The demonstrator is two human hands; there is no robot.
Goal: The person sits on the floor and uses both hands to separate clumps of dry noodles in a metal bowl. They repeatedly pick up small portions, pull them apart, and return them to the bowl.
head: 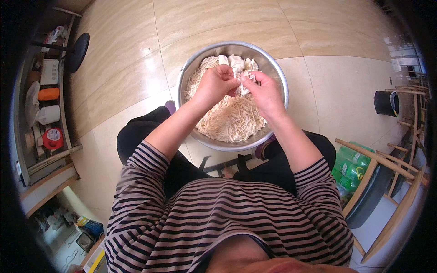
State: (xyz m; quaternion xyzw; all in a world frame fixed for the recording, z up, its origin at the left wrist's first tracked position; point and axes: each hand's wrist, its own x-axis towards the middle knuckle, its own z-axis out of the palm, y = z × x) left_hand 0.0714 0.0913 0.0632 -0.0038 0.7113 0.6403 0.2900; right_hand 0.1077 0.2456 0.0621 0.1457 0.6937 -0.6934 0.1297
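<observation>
A wide stainless steel basin (233, 147) rests on the tiled floor between my legs. Pale shredded strands (235, 119), perhaps shredded meat, fill its near and left parts. Several whitish chunks (236, 62) lie at its far side. Over the basin, my left hand (218, 83) and my right hand (264, 90) meet, with thumbs and fingertips pinching a whitish, partly shredded piece (243, 87) between them. Strands hang from it just above the pile. My fingers hide part of the piece.
A wooden shelf unit (65, 85) with a white jug (49, 114) and a red-lidded container (52, 138) stands at left. At right are green plastic bottles (351, 167), a wooden rack (362, 191) and a black bin (385, 103). A round black object (80, 52) juts over the floor.
</observation>
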